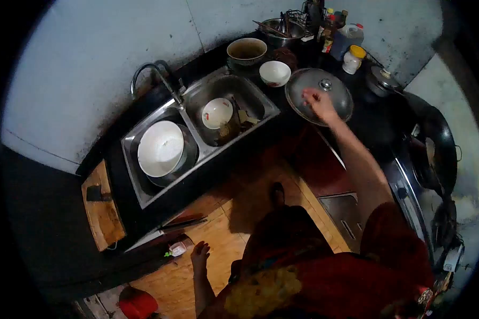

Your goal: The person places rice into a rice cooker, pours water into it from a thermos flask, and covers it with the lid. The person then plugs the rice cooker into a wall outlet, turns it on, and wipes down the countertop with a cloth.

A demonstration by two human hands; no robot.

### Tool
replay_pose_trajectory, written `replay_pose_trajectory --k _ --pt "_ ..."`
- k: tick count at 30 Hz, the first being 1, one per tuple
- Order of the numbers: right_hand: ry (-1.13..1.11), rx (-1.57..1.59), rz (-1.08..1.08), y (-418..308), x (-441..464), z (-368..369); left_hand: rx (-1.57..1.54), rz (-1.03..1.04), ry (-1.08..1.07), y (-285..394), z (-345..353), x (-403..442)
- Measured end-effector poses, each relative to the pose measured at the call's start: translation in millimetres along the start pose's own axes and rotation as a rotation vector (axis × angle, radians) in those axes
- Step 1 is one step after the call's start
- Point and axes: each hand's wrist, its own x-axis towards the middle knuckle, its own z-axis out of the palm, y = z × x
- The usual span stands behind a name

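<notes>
My right hand (318, 102) is stretched out over a large round metal lid (303, 85), just to the near side of its knob. Its fingers are loosely bent and appear to hold nothing; whether they touch the lid I cannot tell. A small white bowl (275, 73) stands left of the lid, with a larger brown-filled bowl (247, 51) behind it. Low by my body, my left hand (200, 252) hangs above the floor, fingers loosely apart and holding nothing.
The double steel sink (203, 148) holds a large white bowl (161, 149) in its left basin and a patterned bowl (217, 113) in its right. A wooden board (102, 212) lies left. Right are a yellow-capped jar (354, 59), a small pot (382, 80) and a dark wok (446, 141).
</notes>
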Motion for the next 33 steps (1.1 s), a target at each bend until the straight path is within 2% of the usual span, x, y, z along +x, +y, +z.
replay_pose_trajectory --k 1,2,4,7,8,11,14,15,17,20,23,25,26,27,28,30,32,33 --pt "0.064 -0.127 -0.017 3 32 -2 -0.113 0.010 -0.099 -5 -4 15" --pt "0.125 -0.253 -0.035 9 65 -5 -0.111 -0.031 -0.081 9 9 15" --pt "0.127 -0.465 -0.135 41 137 -7 -0.044 -0.102 -0.061 54 41 4" --pt "0.022 -0.610 -0.077 56 215 9 0.036 -0.007 -0.031 107 78 -10" --pt "-0.026 -0.679 -0.063 57 235 21 0.063 0.000 -0.027 124 90 -9" --pt "0.133 -0.885 -0.085 66 273 58 0.106 0.023 -0.025 164 124 15" --pt "0.042 -1.145 -0.082 93 296 68 0.331 0.135 -0.078 191 153 41" --pt "-0.002 -1.055 -0.047 95 301 63 0.297 0.201 -0.122 199 164 49" --pt "-0.075 -0.882 0.015 93 316 46 0.294 0.170 -0.162 224 187 61" --pt "0.032 -0.489 0.061 138 354 16 0.404 0.206 -0.243 251 204 76" --pt "0.467 -0.002 -0.115 80 312 -32 0.444 0.257 -0.323 263 207 97" --pt "0.443 0.487 -0.086 23 250 -59 0.383 0.287 -0.407 280 215 108" --pt "0.677 0.511 -0.152 38 192 -85 0.414 0.309 -0.545 284 219 111" --pt "0.790 0.297 -0.170 16 145 -93 0.418 0.342 -0.615 293 226 115" --pt "0.861 0.290 -0.086 -38 107 -92 0.408 0.383 -0.670 300 233 118" --pt "1.158 0.505 -0.233 -52 56 -93 0.512 0.468 -0.793 308 242 128" --pt "1.216 0.190 -0.307 -66 -5 -99 0.582 0.531 -0.897 314 254 127" --pt "1.249 0.168 -0.258 -75 -35 -95 0.619 0.534 -0.954 318 260 122"
